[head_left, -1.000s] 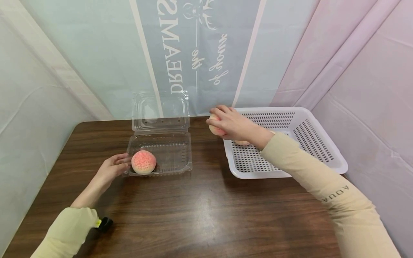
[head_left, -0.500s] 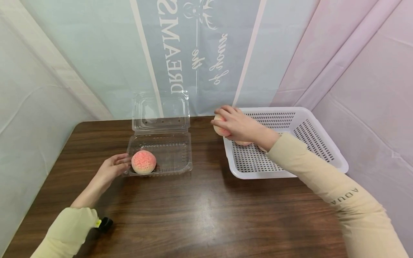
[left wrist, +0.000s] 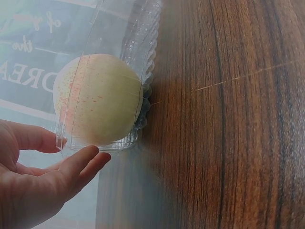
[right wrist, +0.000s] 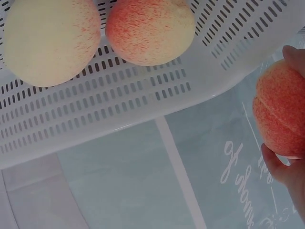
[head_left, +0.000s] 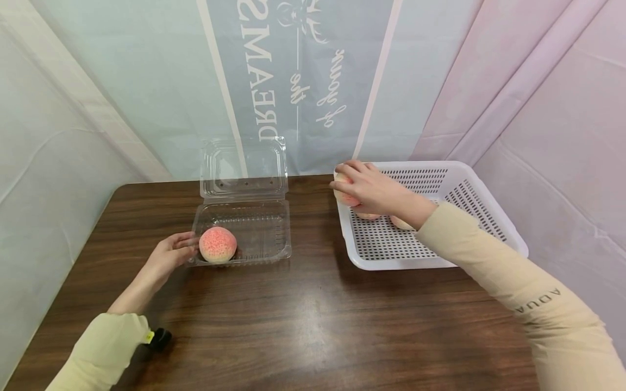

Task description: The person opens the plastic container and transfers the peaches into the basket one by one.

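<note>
At the left, a clear plastic clamshell box [head_left: 259, 231] lies with its lid raised. One pink and cream peach [head_left: 217, 244] sits in its left end. My left hand [head_left: 168, 258] pinches the box's left rim, thumb on one side and fingers on the other, as the left wrist view shows. My right hand [head_left: 369, 187] grips another peach [right wrist: 283, 109] over the left rim of a white plastic basket [head_left: 391, 263]. Inside the basket are two more peaches, a pale one [right wrist: 52, 40] and a redder one [right wrist: 151, 31]; the right hand and arm partly cover them from the head view.
Everything stands on a dark wooden table [head_left: 293, 315]. A printed curtain [head_left: 313, 98] hangs right behind the table's back edge. Below the left sleeve shows a black strap [head_left: 158, 339] with a yellow tag.
My right hand has drifted rightward with its peach, from left of the basket to over its left rim. The left hand and the box have stayed put.
</note>
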Available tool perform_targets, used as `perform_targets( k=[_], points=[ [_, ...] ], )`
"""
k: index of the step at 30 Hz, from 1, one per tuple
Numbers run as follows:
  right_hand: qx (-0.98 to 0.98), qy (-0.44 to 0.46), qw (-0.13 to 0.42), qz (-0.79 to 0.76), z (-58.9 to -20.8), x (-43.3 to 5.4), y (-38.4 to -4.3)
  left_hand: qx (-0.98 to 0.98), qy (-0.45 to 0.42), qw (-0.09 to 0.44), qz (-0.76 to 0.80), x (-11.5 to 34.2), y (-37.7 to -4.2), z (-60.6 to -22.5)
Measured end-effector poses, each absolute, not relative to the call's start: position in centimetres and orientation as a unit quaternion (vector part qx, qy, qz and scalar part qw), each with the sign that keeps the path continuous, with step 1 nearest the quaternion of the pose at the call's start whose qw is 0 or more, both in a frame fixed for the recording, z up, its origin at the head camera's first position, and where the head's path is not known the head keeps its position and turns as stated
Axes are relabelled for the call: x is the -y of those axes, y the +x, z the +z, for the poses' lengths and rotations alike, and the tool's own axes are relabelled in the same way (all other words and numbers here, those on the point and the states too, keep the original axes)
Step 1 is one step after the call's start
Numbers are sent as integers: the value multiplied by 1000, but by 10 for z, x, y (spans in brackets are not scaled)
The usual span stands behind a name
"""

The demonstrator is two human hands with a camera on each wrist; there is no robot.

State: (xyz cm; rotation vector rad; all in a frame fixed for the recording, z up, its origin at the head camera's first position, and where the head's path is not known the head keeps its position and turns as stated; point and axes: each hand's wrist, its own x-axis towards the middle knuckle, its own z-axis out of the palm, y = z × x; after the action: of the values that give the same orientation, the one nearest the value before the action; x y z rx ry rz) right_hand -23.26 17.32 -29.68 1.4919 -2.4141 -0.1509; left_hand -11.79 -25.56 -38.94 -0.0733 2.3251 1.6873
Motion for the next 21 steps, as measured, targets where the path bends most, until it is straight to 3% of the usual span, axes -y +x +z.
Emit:
perform_targets(
  k=[21],
  points=[
    [837, 522, 149, -68, -302, -195, -230, -805, -29, 133, 577, 255, -118, -390]
  ],
)
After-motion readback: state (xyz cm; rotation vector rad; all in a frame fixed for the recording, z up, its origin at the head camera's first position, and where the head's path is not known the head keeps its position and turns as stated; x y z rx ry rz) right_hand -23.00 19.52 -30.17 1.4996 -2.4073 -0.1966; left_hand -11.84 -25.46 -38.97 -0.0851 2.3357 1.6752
